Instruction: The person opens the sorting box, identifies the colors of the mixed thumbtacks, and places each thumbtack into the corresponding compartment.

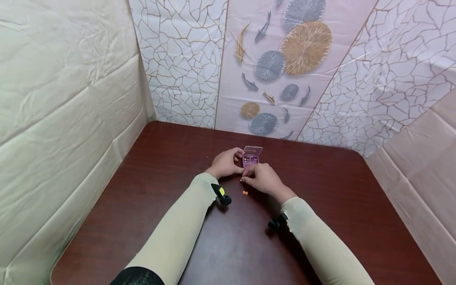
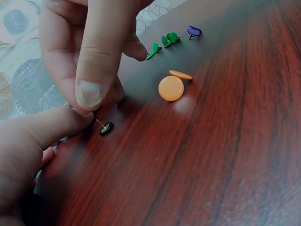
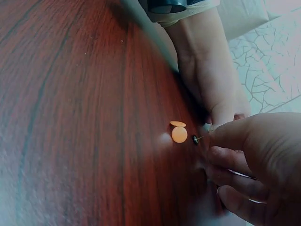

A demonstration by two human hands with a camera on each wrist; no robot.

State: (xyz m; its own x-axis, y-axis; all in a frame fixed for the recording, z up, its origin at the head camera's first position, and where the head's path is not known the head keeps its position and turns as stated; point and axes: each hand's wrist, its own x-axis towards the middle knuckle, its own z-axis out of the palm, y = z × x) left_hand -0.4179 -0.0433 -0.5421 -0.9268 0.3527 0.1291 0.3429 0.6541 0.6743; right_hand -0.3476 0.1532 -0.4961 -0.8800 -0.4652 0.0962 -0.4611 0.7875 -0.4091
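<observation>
My left hand point(image 1: 227, 163) holds a small purple case point(image 1: 250, 160) by its left side and near edge. The case's clear lid point(image 1: 253, 150) stands raised, and small pieces lie in its compartments. My right hand point(image 1: 264, 178) is just at the near right of the case, its thumb and fingertips together. At those fingertips is a black thumbtack point(image 3: 195, 139), its gold pin point(image 2: 100, 123) meeting the pinch. Beside it on the table lie two orange thumbtacks point(image 2: 171, 88). In the left wrist view, the case is hidden behind the hands.
Several green thumbtacks point(image 2: 170, 39) and a purple thumbtack point(image 2: 194, 31) lie beyond the orange ones in the left wrist view. The dark red-brown table point(image 1: 171, 158) has a patterned cloth wall point(image 1: 263, 79) behind it and a pale cloth point(image 1: 71, 118) along the left.
</observation>
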